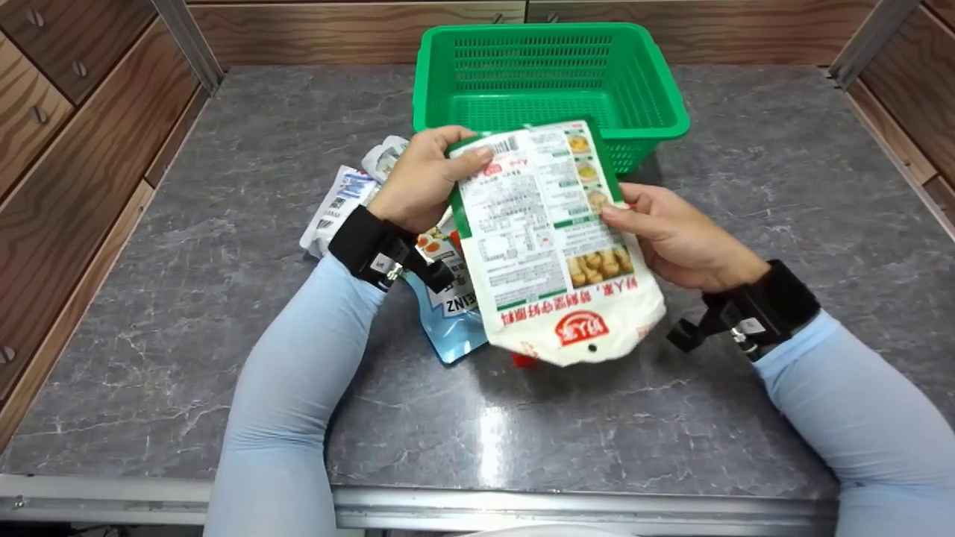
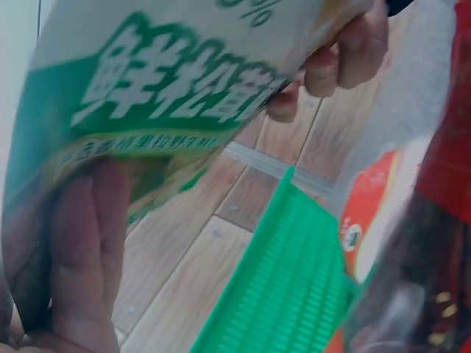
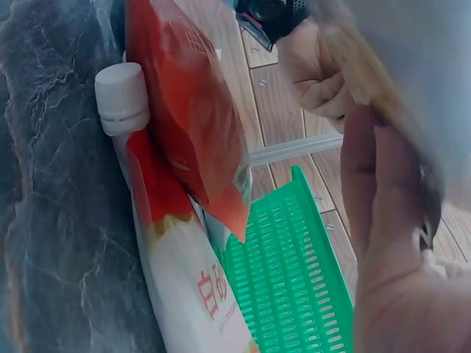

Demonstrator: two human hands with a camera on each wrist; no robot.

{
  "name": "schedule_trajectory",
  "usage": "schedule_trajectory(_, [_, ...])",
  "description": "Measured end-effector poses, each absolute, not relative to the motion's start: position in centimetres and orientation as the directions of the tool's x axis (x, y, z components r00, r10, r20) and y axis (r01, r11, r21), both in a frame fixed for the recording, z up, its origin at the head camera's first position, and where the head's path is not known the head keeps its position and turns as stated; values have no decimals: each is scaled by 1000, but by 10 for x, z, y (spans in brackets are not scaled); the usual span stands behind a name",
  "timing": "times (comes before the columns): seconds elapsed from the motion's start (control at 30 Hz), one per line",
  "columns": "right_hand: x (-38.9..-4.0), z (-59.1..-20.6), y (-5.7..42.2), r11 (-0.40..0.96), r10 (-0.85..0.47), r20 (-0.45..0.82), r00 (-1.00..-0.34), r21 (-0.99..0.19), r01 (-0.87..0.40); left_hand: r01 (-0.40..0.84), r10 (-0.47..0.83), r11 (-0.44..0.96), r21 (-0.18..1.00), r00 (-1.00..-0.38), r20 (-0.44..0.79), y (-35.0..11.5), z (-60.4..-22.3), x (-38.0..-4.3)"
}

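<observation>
Both hands hold up a green and white printed food pouch [image 1: 537,246] over the table, its lettering upside down in the head view. My left hand [image 1: 429,175] pinches its upper left corner, thumb on the printed back and fingers behind. On the other edge, my right hand [image 1: 675,235] grips with the thumb on the same face. The left wrist view shows the pouch's other side, with large white characters on green and fingers [image 2: 81,243] against it. Partly hidden below lies a blue Heinz pouch [image 1: 448,321]. A white pouch [image 1: 343,201] lies beside my left wrist.
A green plastic basket [image 1: 552,134] stands behind the held pouch. In the right wrist view, a red pouch [image 3: 191,110] and a white-capped sugar pouch [image 3: 191,272] are on the grey marbled table [image 1: 186,373]. Wooden drawer fronts [image 1: 358,33] border the table.
</observation>
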State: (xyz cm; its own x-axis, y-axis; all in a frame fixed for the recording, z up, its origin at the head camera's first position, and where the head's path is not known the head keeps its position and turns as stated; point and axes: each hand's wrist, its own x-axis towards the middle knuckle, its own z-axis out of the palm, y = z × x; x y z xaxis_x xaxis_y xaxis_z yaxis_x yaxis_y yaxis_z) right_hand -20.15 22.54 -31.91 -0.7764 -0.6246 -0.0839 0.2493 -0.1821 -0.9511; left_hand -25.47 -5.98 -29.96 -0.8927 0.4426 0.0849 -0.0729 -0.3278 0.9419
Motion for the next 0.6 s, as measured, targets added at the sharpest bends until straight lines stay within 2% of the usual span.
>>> schedule_trajectory(0.17, [-200, -316, 229, -152, -640, -84, -764, -961, 233, -34, 303, -406, 913, -948, 99, -67, -293, -258])
schedule_trajectory(0.33, [-201, -312, 235, -167, -562, -58, -825, -969, 182, -16, 268, -409, 913, -958, 103, -73, -293, -260])
schedule_trajectory(0.6, [-205, -304, 245, -337, -348, -15, -937, -931, 140, 18, 294, -324, 946, -948, 119, -75, -290, -259])
